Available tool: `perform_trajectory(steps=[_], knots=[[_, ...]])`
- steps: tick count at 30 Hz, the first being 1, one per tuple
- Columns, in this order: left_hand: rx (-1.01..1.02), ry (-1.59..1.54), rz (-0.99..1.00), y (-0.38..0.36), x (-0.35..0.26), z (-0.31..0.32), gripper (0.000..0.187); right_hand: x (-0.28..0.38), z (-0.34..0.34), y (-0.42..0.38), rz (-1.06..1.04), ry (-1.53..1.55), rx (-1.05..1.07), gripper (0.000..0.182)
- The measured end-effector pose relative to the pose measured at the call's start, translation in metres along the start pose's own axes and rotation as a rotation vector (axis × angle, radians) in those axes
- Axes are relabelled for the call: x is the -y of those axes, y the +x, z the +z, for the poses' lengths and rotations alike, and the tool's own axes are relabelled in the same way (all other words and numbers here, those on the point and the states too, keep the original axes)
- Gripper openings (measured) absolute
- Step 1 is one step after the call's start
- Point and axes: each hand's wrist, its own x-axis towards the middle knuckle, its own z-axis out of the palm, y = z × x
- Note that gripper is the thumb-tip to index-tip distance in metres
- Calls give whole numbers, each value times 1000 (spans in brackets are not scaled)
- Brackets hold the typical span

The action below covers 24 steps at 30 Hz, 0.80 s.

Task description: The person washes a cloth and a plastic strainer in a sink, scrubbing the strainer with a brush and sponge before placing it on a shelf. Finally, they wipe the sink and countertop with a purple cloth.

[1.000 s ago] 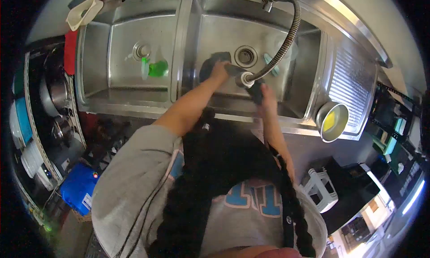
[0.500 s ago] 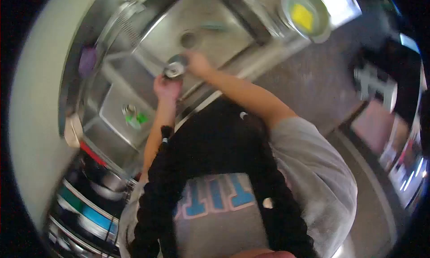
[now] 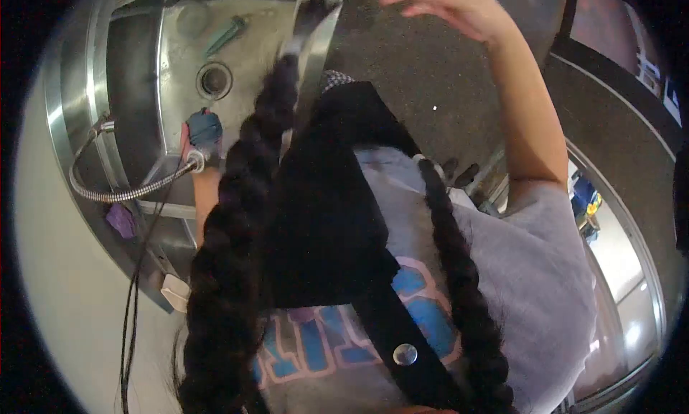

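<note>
Well to the left of the drain (image 3: 214, 81) and lower in view, the metal hose (image 3: 136, 196) bends out in a loop and runs back towards the person; a bend like that could spring sideways if the grasp on its end slackened, throwing any water astray. Also below and left of the drain are a purple thing (image 3: 120, 220) and, farther below, a cream tray (image 3: 176, 292); a swinging hose could knock either. Just below the drain is the left hand (image 3: 186, 137), its fingers folded around the dark grey piece (image 3: 204, 127) at the hose's end; whether that is a spray head or a rag about one, I cannot tell. It is held over the sink (image 3: 258, 55), and a wet, smooth surface could let it slip and drop by the drain. Just above the drain, slightly to its right, a green thing (image 3: 226, 35) lies on the sink bottom; pushed by water, it could slide over the drain and slow the outflow. Right of the drain, a dark braid (image 3: 276, 101) hangs across the view by the sink's edge, where leaning could dip it or snag it. Far right of and above the drain, the right hand (image 3: 459, 10) is spread, nothing seen in it, out over the floor (image 3: 395, 48); were it wet, drips could make the floor slick. With the hands so far apart, only one steadies the hose.
</note>
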Motion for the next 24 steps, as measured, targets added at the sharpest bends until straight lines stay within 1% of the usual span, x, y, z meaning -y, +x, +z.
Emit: perform_trajectory(steps=[1,2,3,4,5,6,7,8,9,10,11,13,14,15,16,17,18,19,21,22,24], knots=[[101,-174,-153,4,5,4,57,-31,-36,-17,-10,-193,-106,41],[111,-169,-188,7,5,5,57,-82,-81,-35,127,-609,-254,44],[-351,576,128,2,-36,-34,51,-144,-126,-52,373,-1196,-290,47],[-345,578,125,5,-34,-29,51,-232,-171,-78,696,-1708,-55,50],[-571,495,120,8,-39,-30,49,-157,-54,-105,1090,-2076,108,52],[-809,409,110,5,-34,-18,47,-241,-79,-138,1211,-2137,528,73],[-817,407,109,-5,-18,-7,47,-232,-54,-157,1185,-1661,858,72],[-356,549,161,-12,15,12,47,-293,-39,-192,1220,-945,1015,74],[111,673,206,-16,31,21,46,-357,-25,-224,1161,-226,1081,76],[105,674,207,-18,22,13,46,-353,-9,-237,1162,-222,1086,76],[-102,690,230,-17,3,-3,46,-342,6,-246,1179,-187,1067,74],[-510,707,275,-14,-25,-29,46,-300,38,-247,1211,-122,1024,69],[-554,683,263,-19,-28,-34,45,-271,55,-241,1227,-85,1002,67],[-555,658,249,-26,-34,-42,45,-250,64,-235,1243,-50,977,65],[-547,637,239,-33,-35,-44,44,-212,72,-216,1243,-54,974,65],[-538,626,231,-34,-29,-39,43,-165,81,-193,1279,-349,949,50],[-537,613,232,-38,-31,-42,43,-141,85,-180,1298,-648,915,37],[-532,599,233,-40,-33,-46,42,-146,81,-183,1298,-657,918,37],[-521,579,239,-45,-29,-50,41,-169,75,-201,921,-614,966,23],[-518,563,236,-45,-27,-53,40,-177,74,-208,928,-614,969,23],[-499,532,237,-45,-28,-55,39,-187,72,-215,1149,-715,1001,21]])
